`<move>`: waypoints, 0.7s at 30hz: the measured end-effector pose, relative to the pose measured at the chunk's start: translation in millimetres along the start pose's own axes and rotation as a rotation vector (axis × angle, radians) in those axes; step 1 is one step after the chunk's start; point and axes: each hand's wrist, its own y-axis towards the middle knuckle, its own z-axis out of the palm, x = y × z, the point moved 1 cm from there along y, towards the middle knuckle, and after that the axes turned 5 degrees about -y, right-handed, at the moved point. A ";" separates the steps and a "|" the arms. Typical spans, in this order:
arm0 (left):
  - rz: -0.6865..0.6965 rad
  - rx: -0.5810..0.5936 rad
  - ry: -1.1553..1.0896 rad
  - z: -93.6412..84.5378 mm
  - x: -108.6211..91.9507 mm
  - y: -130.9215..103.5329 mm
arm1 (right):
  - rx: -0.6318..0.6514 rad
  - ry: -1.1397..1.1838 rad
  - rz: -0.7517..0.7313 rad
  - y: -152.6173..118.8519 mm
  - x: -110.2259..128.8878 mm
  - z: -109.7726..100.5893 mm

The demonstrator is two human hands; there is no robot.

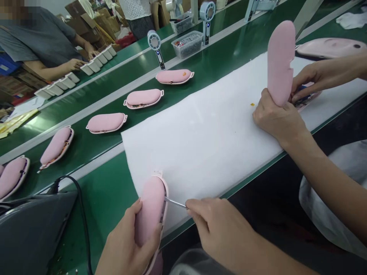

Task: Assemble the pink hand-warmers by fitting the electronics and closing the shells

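Observation:
My left hand [130,240] wraps round a pink oval plastic housing [150,206], tilted over the near edge of the white sheet. Along the housing's right side runs an open seam, with dark parts inside. Pinched in my right hand [215,221] is a thin metal tool [176,203], its tip in that seam. What kind of tool it is cannot be made out, as my fingers cover its back end.
A white sheet [197,145] covers part of the green bench. Beyond it lie several pink housings [107,123]. To my right, a co-worker's hands [275,114] hold a pink shell [281,61]. A dark machine [31,233] with a black cable [83,214] stands left.

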 end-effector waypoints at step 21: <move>-0.061 0.131 -0.195 -16.3 1.9 8.8 | -0.112 -0.039 -0.051 -11.7 -10.7 1.9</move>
